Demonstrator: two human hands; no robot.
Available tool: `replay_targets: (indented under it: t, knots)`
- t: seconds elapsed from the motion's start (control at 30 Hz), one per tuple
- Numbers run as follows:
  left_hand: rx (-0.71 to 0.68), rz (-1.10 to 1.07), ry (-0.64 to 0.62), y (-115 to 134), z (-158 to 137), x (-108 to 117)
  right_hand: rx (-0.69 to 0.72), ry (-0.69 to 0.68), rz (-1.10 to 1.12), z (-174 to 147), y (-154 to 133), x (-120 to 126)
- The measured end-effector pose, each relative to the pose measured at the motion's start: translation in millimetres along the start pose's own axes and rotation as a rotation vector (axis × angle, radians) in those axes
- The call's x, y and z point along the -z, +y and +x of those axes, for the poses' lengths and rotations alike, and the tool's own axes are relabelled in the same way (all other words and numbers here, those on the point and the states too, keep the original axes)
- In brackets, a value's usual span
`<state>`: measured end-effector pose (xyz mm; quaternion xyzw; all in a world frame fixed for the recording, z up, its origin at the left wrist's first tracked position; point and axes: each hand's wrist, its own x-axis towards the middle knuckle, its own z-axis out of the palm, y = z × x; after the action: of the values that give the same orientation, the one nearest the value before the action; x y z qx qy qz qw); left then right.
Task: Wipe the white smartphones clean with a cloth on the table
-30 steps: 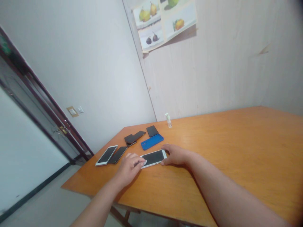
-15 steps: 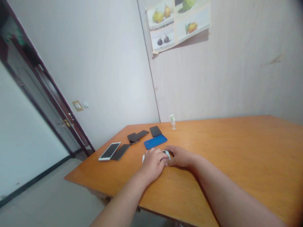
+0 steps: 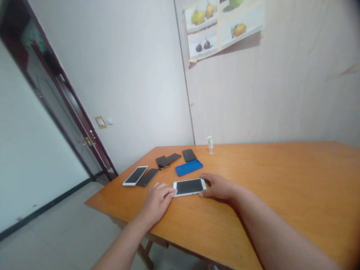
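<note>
A white smartphone (image 3: 189, 186) with a dark screen lies flat on the wooden table, screen up. My right hand (image 3: 218, 186) grips its right end, thumb at the near edge and fingers at the far edge. At the phone's left end is my left hand (image 3: 158, 198), its fingers pressed together and the tips touching the near left corner. What the left fingertips pinch, if anything, is too small to make out. Just beyond the phone lies a blue phone case or blue-backed phone (image 3: 189, 168).
To the left lie a larger white phone (image 3: 135, 176) and a dark phone (image 3: 148, 177). Farther back are two overlapping dark phones (image 3: 170, 160), another black phone (image 3: 189, 155) and a small pump bottle (image 3: 210, 145). The table's (image 3: 281, 180) left edge drops to the floor.
My left hand has slid left across the phone to its left end, uncovering the screen. My right hand stays at the right end. The view has shifted slightly left.
</note>
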<state>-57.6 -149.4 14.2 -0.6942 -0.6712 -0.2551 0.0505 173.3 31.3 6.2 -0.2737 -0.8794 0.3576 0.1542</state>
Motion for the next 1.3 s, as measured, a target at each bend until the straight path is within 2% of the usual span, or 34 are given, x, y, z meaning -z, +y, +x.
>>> replay_targets:
  t: [0.27,0.37,0.47,0.67,0.77,0.87,1.13,1.23,1.3]
  knots:
    - [-0.084,0.031,-0.018,55.8,39.9,-38.4,0.016,0.026,0.007,0.4,3.0,-5.2]
    - [-0.105,0.04,-0.042,69.1,47.1,-45.0,0.028,0.04,0.01,-0.3,2.6,-6.1]
    - [-0.076,0.039,-0.043,64.7,41.5,-37.7,0.015,0.039,0.007,-0.5,2.2,-5.2]
    - [-0.011,0.059,-0.013,16.6,8.9,-6.3,0.005,0.011,0.002,0.3,2.8,-2.0]
    - [-0.011,0.027,0.006,2.6,1.5,-0.6,0.025,0.003,0.002,0.9,4.0,-1.6]
    - [-0.028,0.018,0.016,8.7,7.4,-7.5,0.03,0.004,0.008,1.4,5.7,-2.5]
    - [-0.086,0.012,-0.024,61.6,48.6,-47.1,0.038,0.024,0.016,0.8,5.4,-6.7]
    - [-0.104,0.014,-0.038,65.1,49.2,-46.9,0.034,0.03,0.004,0.7,3.8,-6.6]
    - [-0.085,0.025,-0.019,56.2,43.4,-40.2,0.023,0.028,0.001,0.7,3.1,-5.5]
